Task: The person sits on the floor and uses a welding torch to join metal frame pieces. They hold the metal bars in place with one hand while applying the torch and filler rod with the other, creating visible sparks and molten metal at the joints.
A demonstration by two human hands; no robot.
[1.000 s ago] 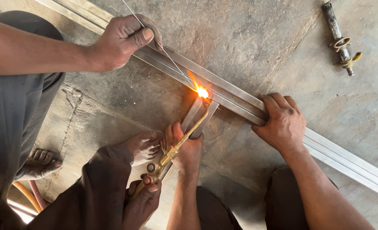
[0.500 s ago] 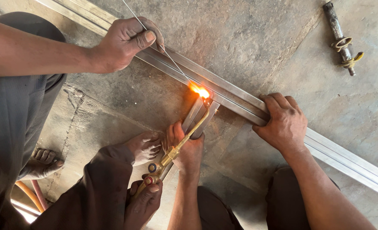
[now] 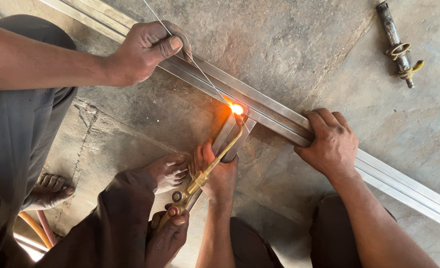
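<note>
Far left, orange and pink hoses (image 3: 37,229) lie on the grey concrete floor (image 3: 289,44) beside a bare foot (image 3: 49,191). Above that, another person's hand (image 3: 148,49) rests on the long grey metal channel rail (image 3: 408,186) that runs diagonally across the floor, pinching a thin silver filler wire (image 3: 205,79) that slants down to the joint.

Lower down, a second helper hand in a brown sleeve (image 3: 168,235) is wrapped around a brass gas torch (image 3: 200,179). Its bent neck runs up to a bright orange flame (image 3: 236,108) right where the wire tip meets the rail. A second bare foot (image 3: 169,171) sits just left of the torch.

Now the wearer's own hands. The left hand (image 3: 221,174) is closed around the near end of a short grey metal channel piece (image 3: 228,135), thumb up along its left side – that piece butts square against the long rail at the flame. The right hand (image 3: 331,144) lies palm down on the long rail well to the right of the joint, fingers bent over it and tips hooked on the far edge, pinning it to the floor.

Top right, well apart from everything, a rusty metal cutting-torch-like tool with brass fittings (image 3: 397,47) lies on the concrete.
</note>
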